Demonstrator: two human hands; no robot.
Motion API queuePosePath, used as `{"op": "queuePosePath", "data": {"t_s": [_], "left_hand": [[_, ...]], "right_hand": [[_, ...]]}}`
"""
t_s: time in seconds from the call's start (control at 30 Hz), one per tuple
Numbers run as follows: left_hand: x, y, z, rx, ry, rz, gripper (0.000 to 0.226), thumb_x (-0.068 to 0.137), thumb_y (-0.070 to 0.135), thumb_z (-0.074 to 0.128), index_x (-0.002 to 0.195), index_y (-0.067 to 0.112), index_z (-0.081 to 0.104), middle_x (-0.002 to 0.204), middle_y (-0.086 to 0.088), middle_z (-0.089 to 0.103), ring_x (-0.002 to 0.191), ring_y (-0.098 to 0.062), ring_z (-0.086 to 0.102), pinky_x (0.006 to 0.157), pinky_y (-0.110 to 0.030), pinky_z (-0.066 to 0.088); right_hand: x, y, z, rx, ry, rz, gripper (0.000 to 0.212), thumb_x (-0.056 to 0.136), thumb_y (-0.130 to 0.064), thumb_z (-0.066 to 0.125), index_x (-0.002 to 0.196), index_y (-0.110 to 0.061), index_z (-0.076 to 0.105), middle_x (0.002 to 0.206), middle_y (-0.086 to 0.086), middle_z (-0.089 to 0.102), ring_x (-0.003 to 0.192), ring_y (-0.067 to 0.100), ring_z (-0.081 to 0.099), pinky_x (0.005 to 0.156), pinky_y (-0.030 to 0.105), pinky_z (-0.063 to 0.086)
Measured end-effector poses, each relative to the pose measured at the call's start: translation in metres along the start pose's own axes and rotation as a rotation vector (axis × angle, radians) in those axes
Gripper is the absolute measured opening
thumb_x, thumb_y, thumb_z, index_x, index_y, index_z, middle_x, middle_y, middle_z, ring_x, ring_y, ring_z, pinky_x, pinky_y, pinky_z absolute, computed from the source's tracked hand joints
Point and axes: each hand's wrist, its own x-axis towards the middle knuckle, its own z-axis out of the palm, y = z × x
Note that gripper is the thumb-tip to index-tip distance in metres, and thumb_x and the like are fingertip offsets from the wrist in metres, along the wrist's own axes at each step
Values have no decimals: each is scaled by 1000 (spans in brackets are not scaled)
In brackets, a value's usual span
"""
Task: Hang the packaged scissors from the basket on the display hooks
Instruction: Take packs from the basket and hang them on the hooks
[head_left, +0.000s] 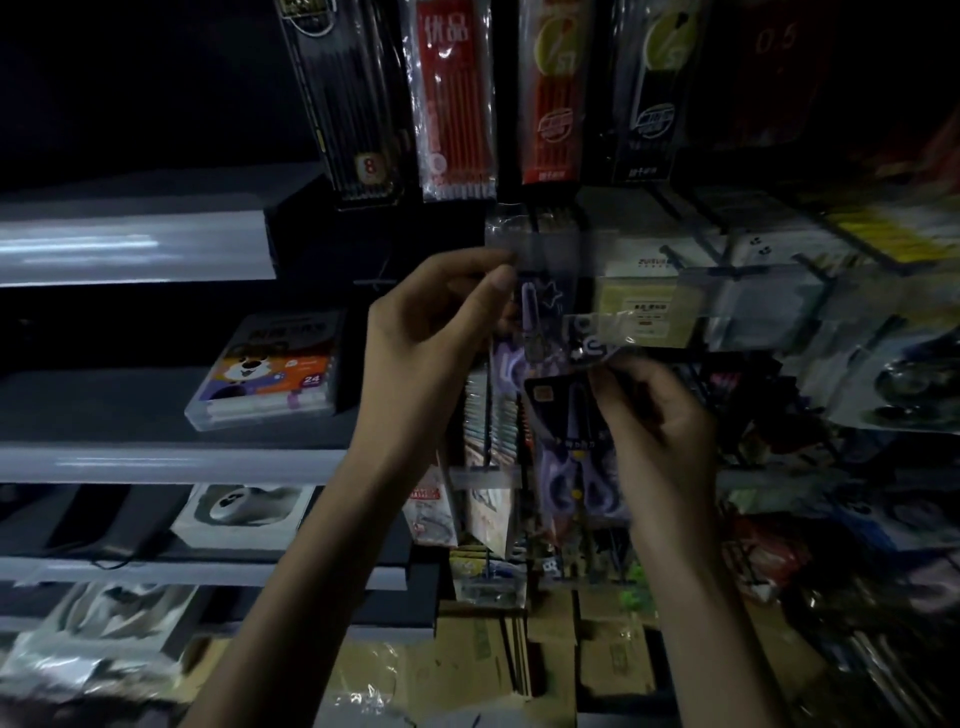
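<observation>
Dim shop aisle. Right hand (660, 415) grips the packaged scissors (576, 457), purple handles downward, at chest height. Left hand (431, 332) pinches the top of a blurred clear packet (530, 306) just above, possibly scissors too. Cardboard boxes (597, 670) on the floor below. Grey shelves (156, 462) to the left hold a marker box (270, 374). Pen refill packs (457, 104) hang behind.

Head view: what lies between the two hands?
In the head view, packaged scissors lie between the left hand and the right hand; each hand grips the clear packaging.
</observation>
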Motion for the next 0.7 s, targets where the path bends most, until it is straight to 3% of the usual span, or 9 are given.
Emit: {"op": "queuePosePath", "data": {"t_s": [0.13,0.33,0.47,0.7], "left_hand": [[4,0,-6,45,-29,-2,20,105,15,62,119,6,72,90,-12,73,84,-17,70,82,-29,58],[8,0,-14,117,-88,-2,19,106,14,60,121,9,71,94,-18,72,87,-19,70,83,-36,57],[10,0,-17,134,-114,5,18,106,15,60,120,13,72,92,-11,73,90,-24,71,82,-40,57],[10,-6,-18,166,-153,60,20,106,12,60,124,15,69,94,-24,70,93,-33,72,83,-37,59]], "right_hand": [[7,-9,11,44,4,21,7,99,-22,67,99,-18,73,92,-10,76,88,3,71,70,15,51],[20,-12,23,72,-19,77,10,99,-26,68,101,-18,74,95,-4,76,94,13,71,80,32,57],[28,-13,31,93,-21,71,13,99,-29,69,102,-17,74,96,-4,77,92,10,71,75,21,54],[44,-6,38,62,18,16,14,100,-24,67,96,-12,72,92,4,74,84,6,67,73,21,52]]}}
